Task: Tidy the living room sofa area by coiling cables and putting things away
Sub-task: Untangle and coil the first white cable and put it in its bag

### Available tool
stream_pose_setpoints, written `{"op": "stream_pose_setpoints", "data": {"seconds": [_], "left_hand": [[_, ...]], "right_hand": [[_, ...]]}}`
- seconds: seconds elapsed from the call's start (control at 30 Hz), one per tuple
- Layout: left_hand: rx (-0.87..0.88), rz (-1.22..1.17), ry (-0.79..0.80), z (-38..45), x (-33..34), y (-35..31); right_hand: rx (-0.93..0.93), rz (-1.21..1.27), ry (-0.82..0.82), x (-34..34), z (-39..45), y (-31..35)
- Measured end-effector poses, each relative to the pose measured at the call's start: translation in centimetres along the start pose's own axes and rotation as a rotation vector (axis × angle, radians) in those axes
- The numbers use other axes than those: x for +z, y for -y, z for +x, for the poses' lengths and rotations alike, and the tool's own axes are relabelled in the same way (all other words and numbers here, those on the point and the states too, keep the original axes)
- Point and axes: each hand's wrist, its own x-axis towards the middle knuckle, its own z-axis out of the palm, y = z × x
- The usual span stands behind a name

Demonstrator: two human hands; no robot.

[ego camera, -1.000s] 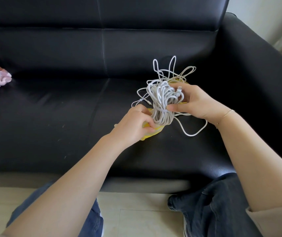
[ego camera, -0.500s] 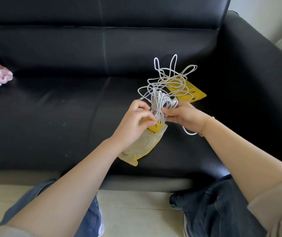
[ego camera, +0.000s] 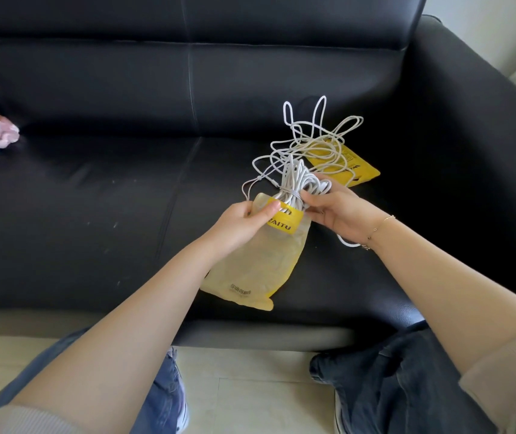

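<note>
1. left hand (ego camera: 244, 219) pinches the mouth of a yellow-topped pouch (ego camera: 258, 261) above the black sofa (ego camera: 93, 198).
2. right hand (ego camera: 338, 214) grips a coiled white cable (ego camera: 297, 183) at the pouch's opening.
3. loose cable loops (ego camera: 319, 136) lie over a second yellow pouch (ego camera: 360, 170) behind.

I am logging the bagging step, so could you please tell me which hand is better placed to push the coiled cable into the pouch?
Probably the right hand: its grip is on the coiled cable at the pouch mouth, while the left hand holds that mouth.
</note>
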Motion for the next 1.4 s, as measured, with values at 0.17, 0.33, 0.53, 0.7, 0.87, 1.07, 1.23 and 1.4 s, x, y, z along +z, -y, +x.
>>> {"op": "stream_pose_setpoints", "data": {"seconds": [0.17, 0.33, 0.53, 0.7, 0.87, 1.07, 1.23, 1.4], "left_hand": [[-0.049, -0.075, 0.068, -0.4, 0.2, -0.4], [0.004, -0.080, 0.033, -0.3, 0.4, -0.2], [-0.058, -0.133, 0.047, -0.2, 0.6, 0.3], [-0.144, -0.439, 0.124, 0.0, -0.5, -0.7], [-0.142, -0.619, -0.034, 0.2, -0.4, -1.2], [-0.098, -0.578, -0.210, 0.5, 0.0, -1.2], [-0.074, -0.606, -0.243, 0.3, -0.1, -2.0], [-0.029, -0.622, -0.276, 0.3, -0.4, -2.7]], "right_hand": [[-0.040, -0.136, -0.026, 0.6, -0.7, 0.9], [0.021, -0.270, 0.014, 0.9, -1.3, 1.0], [0.109, -0.238, 0.072, 1.2, -0.7, -0.2], [0.069, -0.159, 0.004, 1.2, -0.7, 0.8], [-0.024, -0.109, -0.045, 1.1, -1.0, 1.2], [-0.038, -0.189, 0.025, 1.7, -1.5, 1.1], [-0.079, -0.255, 0.037, 2.5, -1.6, 1.1], [-0.216, -0.299, -0.065, 2.2, -1.6, 1.8]]}}
